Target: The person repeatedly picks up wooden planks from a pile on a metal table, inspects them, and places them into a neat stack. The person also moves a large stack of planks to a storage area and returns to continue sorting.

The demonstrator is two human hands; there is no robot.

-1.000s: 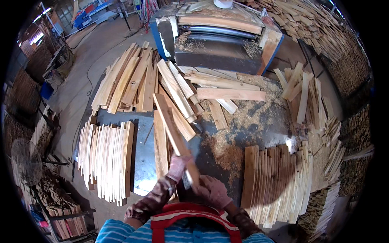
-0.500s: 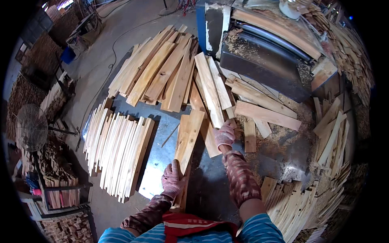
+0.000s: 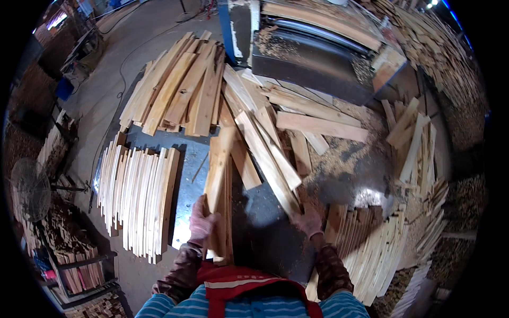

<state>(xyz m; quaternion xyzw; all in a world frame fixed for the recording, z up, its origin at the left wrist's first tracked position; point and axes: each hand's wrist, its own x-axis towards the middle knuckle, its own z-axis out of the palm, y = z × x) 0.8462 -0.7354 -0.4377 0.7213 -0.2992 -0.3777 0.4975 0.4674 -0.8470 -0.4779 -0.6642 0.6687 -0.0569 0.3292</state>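
Note:
My left hand (image 3: 202, 220), in a pale pink work glove, is closed on the near end of a wooden board (image 3: 216, 165). More boards (image 3: 225, 233) lie beside and under that one, close to my body. My gloved right hand (image 3: 307, 219) grips the near end of a long pale board (image 3: 263, 159) that slants away to the far left. Another pale board (image 3: 283, 161) lies along its right side. Beyond them, several loose boards (image 3: 318, 126) cross one another on the dark metal table (image 3: 254, 212). My right fingers are partly blurred.
A row of narrow strips (image 3: 140, 201) stands at the left, with a fanned board pile (image 3: 175, 90) behind it. At the far right sits a machine with a roller (image 3: 318, 37), sawdust (image 3: 339, 153) before it. More strips (image 3: 371, 249) lie at the near right; a fan (image 3: 31, 188) stands left.
My right hand has drawn back toward me, bringing the long pale board nearer. My left hand has stayed on its board, which now looks tilted. The whole view has shifted.

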